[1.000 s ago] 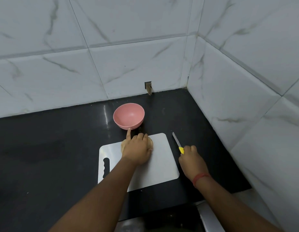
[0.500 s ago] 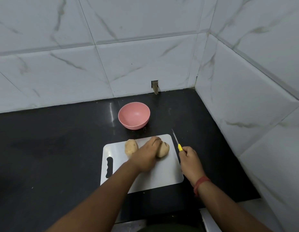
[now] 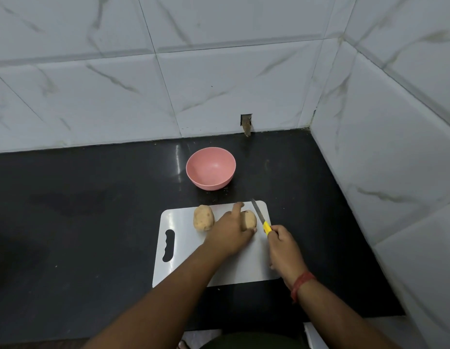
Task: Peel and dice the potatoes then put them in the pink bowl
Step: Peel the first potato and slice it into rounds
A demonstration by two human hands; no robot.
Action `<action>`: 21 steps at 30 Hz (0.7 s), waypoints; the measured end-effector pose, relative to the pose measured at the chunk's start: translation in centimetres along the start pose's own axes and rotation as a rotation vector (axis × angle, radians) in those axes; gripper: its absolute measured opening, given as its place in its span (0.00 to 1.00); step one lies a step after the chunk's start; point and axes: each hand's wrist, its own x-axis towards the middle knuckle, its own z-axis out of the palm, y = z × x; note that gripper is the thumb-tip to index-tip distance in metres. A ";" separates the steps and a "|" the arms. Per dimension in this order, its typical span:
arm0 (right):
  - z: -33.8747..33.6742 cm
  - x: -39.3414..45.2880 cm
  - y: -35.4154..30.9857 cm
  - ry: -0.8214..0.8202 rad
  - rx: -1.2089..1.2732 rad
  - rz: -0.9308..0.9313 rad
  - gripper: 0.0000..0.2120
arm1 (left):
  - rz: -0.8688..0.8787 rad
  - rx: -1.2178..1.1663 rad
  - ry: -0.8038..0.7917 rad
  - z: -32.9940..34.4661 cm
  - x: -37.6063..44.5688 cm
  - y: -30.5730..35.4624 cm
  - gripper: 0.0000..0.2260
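Note:
Two unpeeled potatoes lie on the white cutting board. The left potato lies free near the board's far edge. My left hand holds the right potato, with the index finger pointing forward past it. My right hand grips the yellow handle of a small knife; its blade slants up over the board's far right corner, just right of the held potato. The empty pink bowl stands on the counter behind the board.
The black counter runs left from the board. White tiled walls close the back and the right side. A small notch with debris sits in the back wall's base. The counter's front edge lies just below the board.
My left hand has moved from covering both potatoes to the right one, uncovering the left potato. My right hand has brought the knife from the counter in over the board's right corner.

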 end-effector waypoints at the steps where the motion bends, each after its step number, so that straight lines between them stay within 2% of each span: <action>1: 0.1 -0.1 0.1 -0.009 0.001 0.001 0.09 | 0.015 0.032 -0.001 0.0 0.0 0.0 0.30; 4: 0.2 -0.1 0.2 -0.016 0.010 -0.007 0.08 | 0.026 0.080 -0.012 -0.3 0.0 0.0 0.27; 12: 0.2 -0.3 0.0 -0.011 -0.013 -0.043 0.07 | 0.027 -0.059 -0.027 -0.7 0.3 0.2 0.24; 21: 0.2 -1.2 0.2 0.010 -0.053 -0.088 0.06 | 0.082 0.066 0.014 -0.4 0.2 0.7 0.30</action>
